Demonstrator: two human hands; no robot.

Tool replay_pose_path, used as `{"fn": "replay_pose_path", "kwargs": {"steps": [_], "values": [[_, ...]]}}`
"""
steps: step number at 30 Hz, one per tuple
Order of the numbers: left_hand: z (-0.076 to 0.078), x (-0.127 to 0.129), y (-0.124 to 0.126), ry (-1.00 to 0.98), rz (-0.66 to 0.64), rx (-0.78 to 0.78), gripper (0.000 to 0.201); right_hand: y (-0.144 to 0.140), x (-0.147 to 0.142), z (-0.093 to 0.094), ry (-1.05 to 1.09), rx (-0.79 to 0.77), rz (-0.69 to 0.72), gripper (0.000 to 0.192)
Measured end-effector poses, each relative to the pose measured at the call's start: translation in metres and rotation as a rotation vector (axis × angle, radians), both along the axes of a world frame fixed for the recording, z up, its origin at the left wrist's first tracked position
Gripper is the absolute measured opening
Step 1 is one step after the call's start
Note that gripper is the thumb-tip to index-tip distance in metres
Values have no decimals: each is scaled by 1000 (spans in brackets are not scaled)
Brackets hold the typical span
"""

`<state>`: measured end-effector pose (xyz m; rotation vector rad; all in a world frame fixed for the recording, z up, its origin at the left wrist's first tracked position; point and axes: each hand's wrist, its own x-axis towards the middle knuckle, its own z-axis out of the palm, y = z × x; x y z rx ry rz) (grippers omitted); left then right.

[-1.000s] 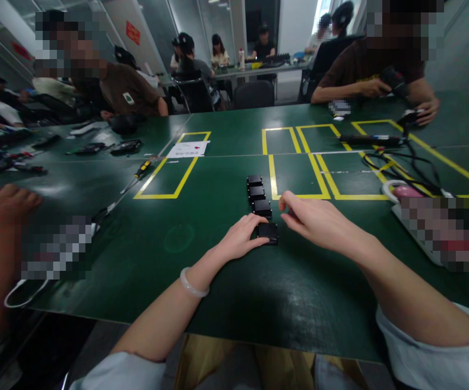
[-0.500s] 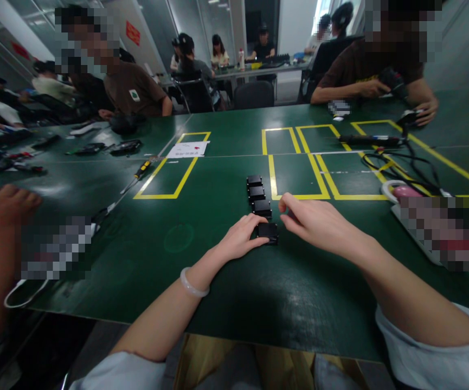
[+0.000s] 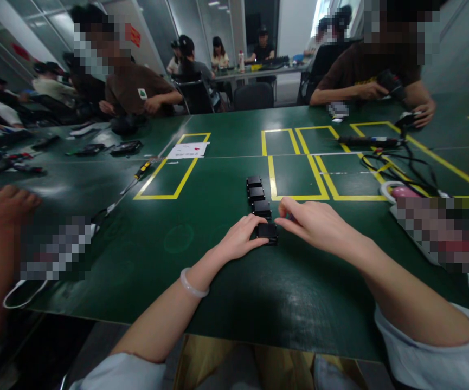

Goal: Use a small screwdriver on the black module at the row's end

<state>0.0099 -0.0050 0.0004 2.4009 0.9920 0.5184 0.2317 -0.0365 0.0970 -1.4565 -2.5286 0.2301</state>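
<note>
A person sits at the near edge of a dark green table (image 3: 145,254), both bare forearms stretched out over it. Four small black boxes (image 3: 258,203) lie in a short row running from the middle of the table back toward the person, just left of a yellow taped rectangle (image 3: 297,177). The left hand (image 3: 240,238), with a pale bangle (image 3: 192,284) on its wrist, rests on the table with its fingertips curled against the left side of the nearest black box (image 3: 267,232); it touches the box rather than lifting it. The right hand (image 3: 315,223) hovers just beside that same box on its right, thumb and forefinger pinched close together; whether anything is between them is too small to tell. Toward the left edge lies a screwdriver (image 3: 134,179) with a yellow and black handle, and beyond it a white sheet of paper (image 3: 188,149). Near the right edge black cables (image 3: 392,162) loop across more yellow tape. At the far edge another person's hand (image 3: 366,89) holds a dark tool, and a neighbour's hand (image 3: 4,205) rests at the left edge.
</note>
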Motion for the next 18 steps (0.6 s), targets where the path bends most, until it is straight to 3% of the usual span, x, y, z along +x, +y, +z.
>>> {"fn": "replay_pose_path", "kwargs": {"steps": [4, 13, 18], "values": [[1, 0, 0, 1, -1, -3, 38, 2, 3, -2, 14, 4, 11, 12], [0, 0, 0, -11, 4, -8, 39, 2, 1, -2, 5, 16, -13, 20], [3, 0, 0, 3, 4, -25, 38, 0, 1, 0, 18, 8, 22, 13]]}}
